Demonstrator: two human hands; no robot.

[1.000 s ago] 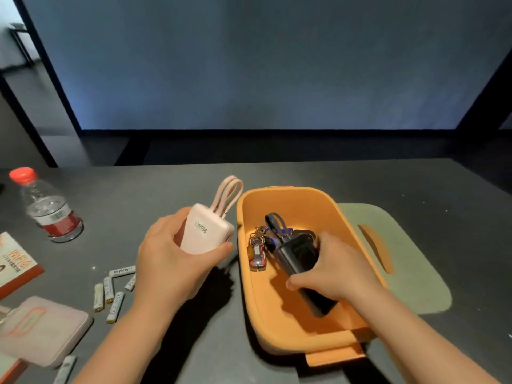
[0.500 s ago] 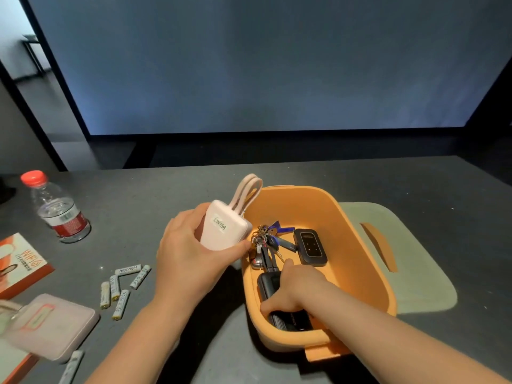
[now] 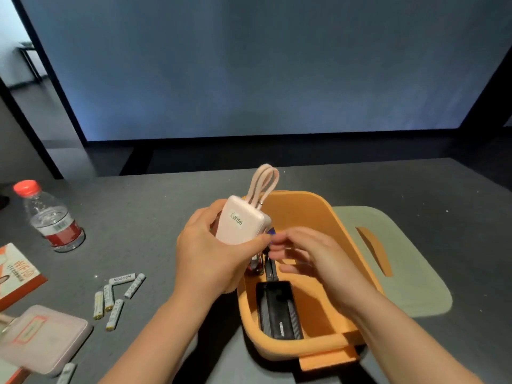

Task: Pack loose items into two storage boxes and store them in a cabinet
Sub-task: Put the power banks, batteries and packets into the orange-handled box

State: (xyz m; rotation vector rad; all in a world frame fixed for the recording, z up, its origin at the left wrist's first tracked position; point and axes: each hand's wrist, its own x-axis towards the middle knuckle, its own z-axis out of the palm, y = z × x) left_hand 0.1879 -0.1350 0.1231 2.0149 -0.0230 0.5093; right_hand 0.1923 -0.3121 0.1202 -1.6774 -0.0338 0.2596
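While my left hand point(image 3: 213, 253) clamps the power bank point(image 3: 242, 223) over the box point(image 3: 318, 217) rim, my right hand point(image 3: 310, 256), fingers loose inside, could jog it onto the keys point(image 3: 257, 266).

box mouth: orange box point(image 3: 327, 217) partly covered by both hands | floor: black power bank point(image 3: 278, 311) fills near-left, keys point(image 3: 256, 263) far-left, right side bare | left approach: batteries point(image 3: 116, 297), bottle point(image 3: 51, 217) | right: green lid point(image 3: 401, 261) flat

Right hand point(image 3: 313, 256) is now off the black power bank point(image 3: 278, 311) and raised beside the pink power bank point(image 3: 240, 221), which the left hand point(image 3: 213, 253) now carries over the orange box point(image 3: 313, 214) rim.
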